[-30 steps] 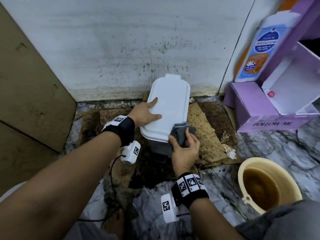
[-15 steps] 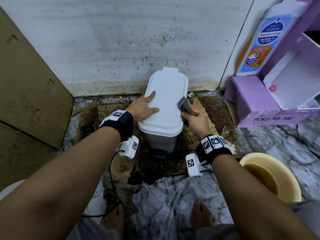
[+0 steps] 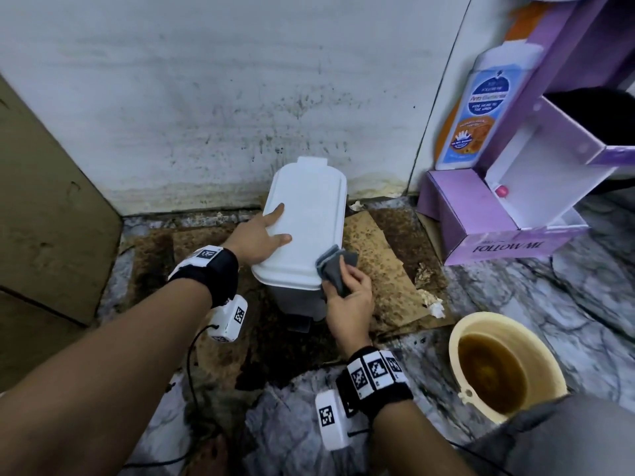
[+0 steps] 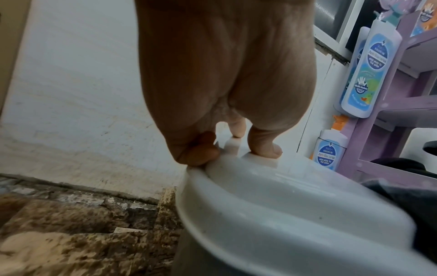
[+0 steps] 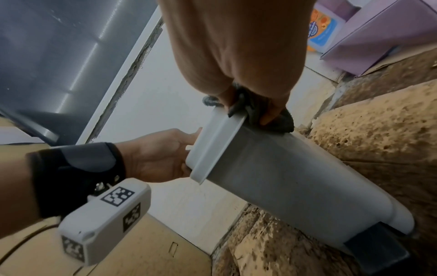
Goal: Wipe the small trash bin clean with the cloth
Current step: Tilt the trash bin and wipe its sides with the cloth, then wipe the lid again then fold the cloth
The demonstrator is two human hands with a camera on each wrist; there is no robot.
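Left hand (image 3: 257, 240) lies flat on the bin (image 3: 302, 228) lid, fingers (image 3: 275, 214) spread. Right hand (image 3: 350, 297) fingers clamp the cloth (image 3: 335, 269) against the lid's near edge.

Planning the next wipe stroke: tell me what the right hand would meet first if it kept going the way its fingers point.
Probably nothing new: the right hand already presses the cloth against the bin lid edge.

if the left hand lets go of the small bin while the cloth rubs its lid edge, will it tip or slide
Probably yes. The small bin looks like thin, light plastic, taller than its narrow base, so sideways rubbing from the cloth could rock it. It stands on soggy, uneven cardboard, poor footing. The left hand pressing on the lid seems to be what steadies it.
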